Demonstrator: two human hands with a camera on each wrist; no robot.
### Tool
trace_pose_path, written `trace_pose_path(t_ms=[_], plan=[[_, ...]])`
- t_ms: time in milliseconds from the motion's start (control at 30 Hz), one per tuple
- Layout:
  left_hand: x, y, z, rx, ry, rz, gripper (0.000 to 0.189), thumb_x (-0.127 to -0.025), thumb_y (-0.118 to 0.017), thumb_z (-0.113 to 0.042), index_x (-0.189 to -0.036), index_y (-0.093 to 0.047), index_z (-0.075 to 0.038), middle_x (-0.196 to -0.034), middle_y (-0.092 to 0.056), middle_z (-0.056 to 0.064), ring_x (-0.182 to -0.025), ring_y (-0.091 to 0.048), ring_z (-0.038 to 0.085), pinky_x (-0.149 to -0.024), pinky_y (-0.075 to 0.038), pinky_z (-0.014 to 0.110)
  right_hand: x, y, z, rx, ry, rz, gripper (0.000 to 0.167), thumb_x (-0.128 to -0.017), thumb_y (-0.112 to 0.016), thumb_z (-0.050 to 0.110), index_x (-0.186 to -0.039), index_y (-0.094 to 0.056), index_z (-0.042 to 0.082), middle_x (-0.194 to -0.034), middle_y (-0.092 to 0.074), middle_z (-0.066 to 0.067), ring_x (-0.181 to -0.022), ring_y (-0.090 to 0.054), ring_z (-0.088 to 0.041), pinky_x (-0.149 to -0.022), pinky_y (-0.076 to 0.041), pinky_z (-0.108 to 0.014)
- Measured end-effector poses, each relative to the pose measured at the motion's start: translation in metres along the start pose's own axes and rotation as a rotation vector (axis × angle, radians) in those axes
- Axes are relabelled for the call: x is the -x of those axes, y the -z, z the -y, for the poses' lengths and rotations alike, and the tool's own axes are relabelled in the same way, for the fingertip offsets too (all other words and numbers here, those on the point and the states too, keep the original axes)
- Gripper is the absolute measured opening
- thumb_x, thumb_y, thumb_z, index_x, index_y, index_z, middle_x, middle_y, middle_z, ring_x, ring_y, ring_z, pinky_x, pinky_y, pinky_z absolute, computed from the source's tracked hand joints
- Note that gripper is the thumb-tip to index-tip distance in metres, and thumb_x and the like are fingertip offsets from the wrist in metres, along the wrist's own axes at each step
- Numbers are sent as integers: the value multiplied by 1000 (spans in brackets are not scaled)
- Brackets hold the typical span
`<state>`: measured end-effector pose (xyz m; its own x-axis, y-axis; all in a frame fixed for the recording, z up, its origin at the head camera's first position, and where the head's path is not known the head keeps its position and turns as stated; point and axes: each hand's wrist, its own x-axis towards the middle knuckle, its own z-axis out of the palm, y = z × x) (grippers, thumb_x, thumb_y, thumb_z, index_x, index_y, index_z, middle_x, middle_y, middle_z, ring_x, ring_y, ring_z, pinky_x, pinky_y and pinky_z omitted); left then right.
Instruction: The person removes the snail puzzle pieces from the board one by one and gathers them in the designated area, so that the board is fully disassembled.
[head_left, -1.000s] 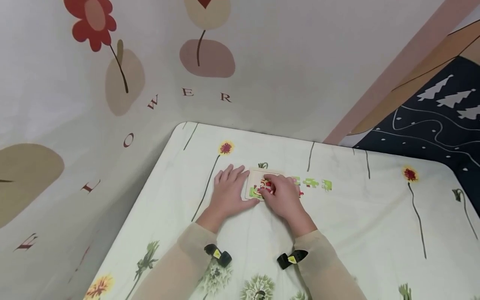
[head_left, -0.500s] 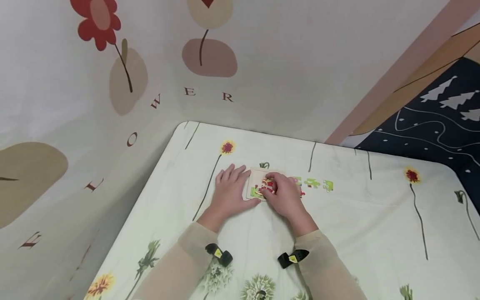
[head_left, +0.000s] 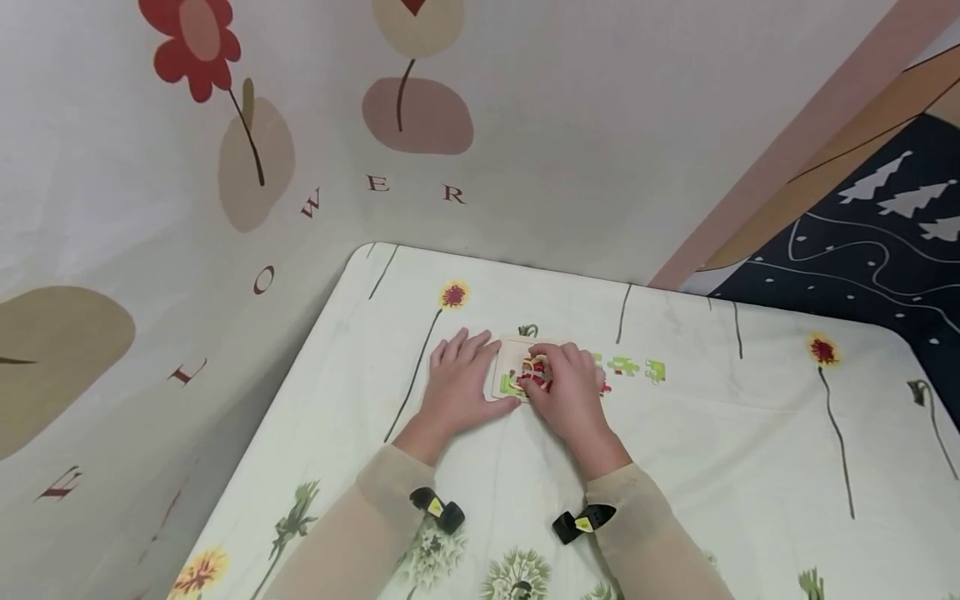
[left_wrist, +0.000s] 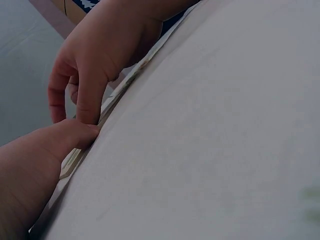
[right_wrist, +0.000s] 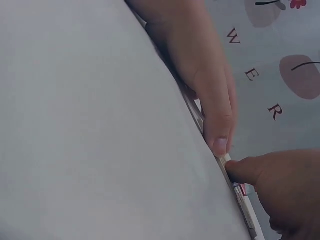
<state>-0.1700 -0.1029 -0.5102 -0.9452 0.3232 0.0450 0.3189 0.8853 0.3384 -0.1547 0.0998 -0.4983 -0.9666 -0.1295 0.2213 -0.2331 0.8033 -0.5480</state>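
A small wooden puzzle tray (head_left: 512,353) lies on the flowered cloth, with green and red printed pieces in its lower part. My left hand (head_left: 459,385) rests flat at the tray's left side, fingers spread, thumb along the near edge. Over the tray's right half, my right hand (head_left: 572,390) pinches a red jigsaw piece (head_left: 534,367) between thumb and forefinger, down at the tray surface. The hand hides much of that piece and the tray's right side. In the left wrist view, the right fingertips come down beside the left thumb (left_wrist: 82,132).
Loose green jigsaw pieces (head_left: 623,367) lie in a row right of the tray, with a red piece (head_left: 606,386) partly behind my right hand. A printed fabric wall (head_left: 555,183) rises behind the table's far edge.
My right hand has turned slightly over the tray, its fingertips staying on the red jigsaw piece, and now covers more of the nearest loose pieces. The left hand keeps its place.
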Motion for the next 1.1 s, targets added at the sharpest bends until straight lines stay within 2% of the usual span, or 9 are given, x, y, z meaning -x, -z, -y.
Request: trace_pose_path(t_ms=[167,233,333,467,600,700,800,900,1100], plan=[[0,0,0,-4,-4,0,95,-87,-70,-71,-161,-48,-16,-171,-35,5,-160,-18,37,-124,-14,62,1,-1,-1,5,55,-33,46,-90,-88,22,-132,-70,19,-125,-66,-7,-110,-55,-33,-98,-34,-58],[0,0,-1,-2,-6,-6,95,-87,-71,-71,-161,-48,-16,-170,-36,6,-160,-19,37,-124,-15,62,2,-1,-1,10,64,-31,46,-91,-88,22,-133,-70,18,-128,-70,-5,-111,-58,-32,-101,-33,-58],[0,0,-1,-1,-8,-8,95,-87,-71,-71,-161,-48,-16,-170,-36,6,-160,-19,37,-124,-15,62,4,-1,-2,-3,85,-44,48,-90,-88,19,-135,-72,17,-127,-73,-4,-111,-60,-30,-107,-31,-60],[-1,0,-1,5,-4,-8,96,-87,-70,-72,-161,-48,-16,-170,-36,7,-160,-19,37,-125,-14,62,6,-3,-6,-53,127,-99,52,-87,-91,14,-136,-74,12,-118,-75,-5,-107,-60,-31,-114,-27,-63],[-1,-2,0,9,-1,-13,97,-86,-70,-73,-162,-47,-16,-170,-36,7,-160,-18,37,-125,-14,62,7,-5,-10,-105,149,-144,55,-83,-93,14,-135,-75,7,-116,-76,-7,-104,-60,-31,-111,-29,-62],[0,-3,1,11,3,-9,98,-86,-71,-73,-162,-47,-16,-171,-35,6,-160,-17,37,-125,-14,62,9,-5,-12,-134,150,-171,57,-82,-95,15,-134,-74,5,-118,-76,-9,-104,-61,-32,-99,-34,-59],[1,-2,1,16,5,-5,98,-86,-72,-72,-162,-46,-16,-171,-34,6,-160,-17,37,-125,-13,62,11,-2,-17,-159,131,-206,57,-81,-95,14,-133,-75,4,-119,-76,-11,-107,-62,-32,-94,-34,-57],[1,-1,1,16,9,-4,98,-85,-73,-71,-163,-46,-17,-171,-34,5,-161,-16,36,-125,-13,62,14,5,-24,-172,98,-233,56,-80,-95,15,-132,-76,5,-120,-76,-11,-110,-62,-30,-98,-33,-57],[1,-1,0,36,10,-2,98,-85,-74,-71,-162,-46,-17,-171,-35,5,-161,-17,35,-125,-13,62,23,22,-47,-148,42,-231,56,-80,-94,13,-132,-76,4,-122,-76,-13,-112,-62,-33,-101,-32,-59]])
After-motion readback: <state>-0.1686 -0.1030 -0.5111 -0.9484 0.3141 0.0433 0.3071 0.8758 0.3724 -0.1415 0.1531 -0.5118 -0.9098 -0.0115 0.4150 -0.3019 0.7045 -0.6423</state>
